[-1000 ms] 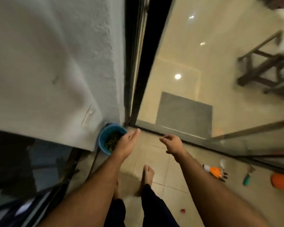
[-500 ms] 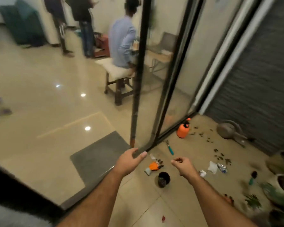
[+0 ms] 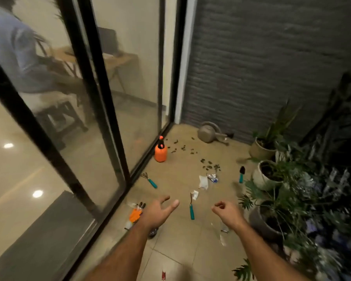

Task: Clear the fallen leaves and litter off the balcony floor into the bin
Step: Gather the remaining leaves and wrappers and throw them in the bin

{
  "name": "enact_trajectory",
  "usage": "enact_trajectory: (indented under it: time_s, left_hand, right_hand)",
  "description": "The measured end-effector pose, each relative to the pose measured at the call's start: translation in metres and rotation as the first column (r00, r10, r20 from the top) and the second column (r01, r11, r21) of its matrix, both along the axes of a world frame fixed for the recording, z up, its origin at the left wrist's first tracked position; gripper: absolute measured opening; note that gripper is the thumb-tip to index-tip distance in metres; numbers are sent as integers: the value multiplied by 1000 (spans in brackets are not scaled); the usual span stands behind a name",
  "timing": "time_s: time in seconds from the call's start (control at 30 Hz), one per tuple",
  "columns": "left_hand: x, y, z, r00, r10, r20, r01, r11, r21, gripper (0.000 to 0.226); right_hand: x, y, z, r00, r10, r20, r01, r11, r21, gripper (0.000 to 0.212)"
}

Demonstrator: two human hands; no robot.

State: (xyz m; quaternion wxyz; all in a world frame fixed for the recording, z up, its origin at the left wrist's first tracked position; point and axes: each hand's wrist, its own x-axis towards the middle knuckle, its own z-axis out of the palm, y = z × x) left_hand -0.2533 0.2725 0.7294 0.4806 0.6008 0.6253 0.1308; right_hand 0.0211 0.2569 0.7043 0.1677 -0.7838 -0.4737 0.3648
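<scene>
Above littered tiles (image 3: pixel 180 236): left hand (image 3: pixel 157 212) spread; right hand (image 3: pixel 226 211) curled.

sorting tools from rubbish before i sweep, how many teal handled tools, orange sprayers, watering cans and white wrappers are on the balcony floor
teal handled tools: 3 (hand rake, one by the pots, one between the hands)
orange sprayer: 1
watering can: 1
white wrappers: 2 plainly seen ()
total: 7
</scene>
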Motion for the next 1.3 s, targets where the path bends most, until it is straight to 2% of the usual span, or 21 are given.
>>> enact_trajectory:
  time_s: [0.03, 0.13, 0.2, 0.47, 0.63, 0.8, 0.97, 1.1, 1.3]
  left_hand:
    - [5, 13, -8, 1000, -30, -8, 30, 1000, 1, 99]
    - [17, 47, -12, 995, -100, -25, 99, 994, -41, 75]
    - [22, 75, -18, 989, -145, -15, 144, 988, -58, 68]
    - [49, 185, -23, 944, -331, 5, 330, 940, -83, 63]
    - [87, 237, -36, 922, -386, 16, 386, 917, -99, 64]
    - [146, 302, -50, 918, -396, -21, 393, 915, -88, 65]
    - [206, 363, -55, 933, -350, -78, 342, 934, -104, 65]
    - [248, 404, -54, 953, -292, -76, 285, 954, -94, 63]
    - [282, 471, -57, 967, -251, -51, 244, 962, -120, 67]
  right_hand:
    - [8, 6, -13, 1000, -29, -5, 29, 1000, 3, 17]
    - [19, 20, -35, 995, -102, -10, 102, 995, 3, 16]
    - [15, 31, -31, 986, -159, -52, 160, 987, 14, 11]
    - [28, 71, -32, 896, -407, -177, 417, 909, 22, 7]
    - [49, 105, -44, 852, -486, -197, 495, 869, -3, 12]
    - [103, 172, -62, 848, -487, -207, 492, 870, -32, 7]
    - [167, 247, -66, 907, -383, -175, 378, 924, -63, 11]
    - [213, 307, -70, 946, -279, -166, 267, 959, -92, 11]
    - [236, 392, -70, 932, -284, -225, 266, 958, -110, 7]
